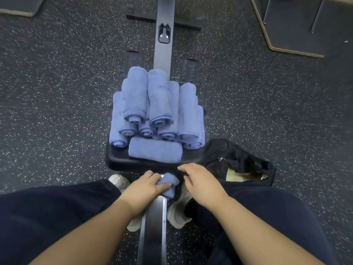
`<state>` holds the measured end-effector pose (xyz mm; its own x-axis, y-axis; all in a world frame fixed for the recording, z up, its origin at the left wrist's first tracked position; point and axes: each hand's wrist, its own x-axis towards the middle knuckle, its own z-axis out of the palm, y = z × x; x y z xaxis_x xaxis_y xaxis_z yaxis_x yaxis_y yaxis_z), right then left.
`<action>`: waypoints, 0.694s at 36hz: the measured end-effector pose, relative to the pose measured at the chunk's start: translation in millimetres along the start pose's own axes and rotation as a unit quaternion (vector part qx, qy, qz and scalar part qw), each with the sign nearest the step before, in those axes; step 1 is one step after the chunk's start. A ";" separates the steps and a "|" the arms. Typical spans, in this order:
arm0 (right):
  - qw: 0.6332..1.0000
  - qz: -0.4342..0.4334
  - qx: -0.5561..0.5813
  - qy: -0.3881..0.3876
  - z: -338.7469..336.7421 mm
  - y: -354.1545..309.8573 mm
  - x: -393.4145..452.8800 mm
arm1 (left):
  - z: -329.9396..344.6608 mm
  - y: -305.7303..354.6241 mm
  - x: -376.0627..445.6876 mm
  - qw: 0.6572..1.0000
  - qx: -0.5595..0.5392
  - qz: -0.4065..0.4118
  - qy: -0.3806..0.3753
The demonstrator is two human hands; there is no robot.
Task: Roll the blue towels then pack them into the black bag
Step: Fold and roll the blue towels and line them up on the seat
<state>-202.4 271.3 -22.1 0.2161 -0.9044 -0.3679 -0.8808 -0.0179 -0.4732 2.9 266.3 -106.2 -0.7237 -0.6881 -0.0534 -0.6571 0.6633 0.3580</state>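
1 rolled blue towel [155, 149] lies crosswise; stacked rolls [152, 104] point lengthwise

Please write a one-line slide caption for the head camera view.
Left hand grips a blue towel beside the open black bag, rolled towels stacked on the seat ahead.

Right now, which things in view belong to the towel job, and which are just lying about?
Job: rolled blue towels on the black seat; towel gripped by left hand; right hand; black bag.
Lying about: metal rail; mat.
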 end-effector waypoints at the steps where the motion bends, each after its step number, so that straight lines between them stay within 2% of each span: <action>1: 1.000 0.006 0.004 -0.003 -0.6 -2.9 -0.9 | -8.4 3.6 0.9 1.000 -0.007 0.000 0.018; 6: 0.997 -0.017 0.076 -0.007 -10.2 -26.8 -16.5 | -52.7 22.0 4.7 0.994 -0.080 -0.018 0.076; 9: 0.992 -0.029 0.111 0.044 -20.1 -42.1 -28.8 | -80.9 34.1 3.1 0.984 -0.111 -0.047 0.132; 12: 0.990 -0.034 0.105 0.091 -34.1 -56.4 -42.7 | -110.3 52.3 -2.3 0.960 -0.146 -0.077 0.226; 15: 0.977 -0.034 0.119 0.175 -47.6 -68.9 -58.6 | -141.6 77.1 -9.1 0.936 -0.190 -0.074 0.288; 17: 0.965 -0.042 0.141 0.216 -53.2 -75.9 -69.7 | -160.5 92.5 -14.7 0.924 -0.210 -0.066 0.312; 21: 0.943 -0.064 0.179 0.272 -65.9 -93.4 -94.1 | -187.6 120.3 -30.1 0.892 -0.274 -0.109 0.342; 25: 0.921 -0.096 0.181 0.331 -84.8 -110.3 -117.8 | -210.1 139.2 -42.8 0.888 -0.280 -0.102 0.351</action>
<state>-166.4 343.7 141.3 -0.0569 -0.9635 0.2615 -0.6291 -0.1688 -0.7587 -13.3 326.2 141.8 -0.1629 -0.9213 0.3530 -0.4084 0.3886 0.8259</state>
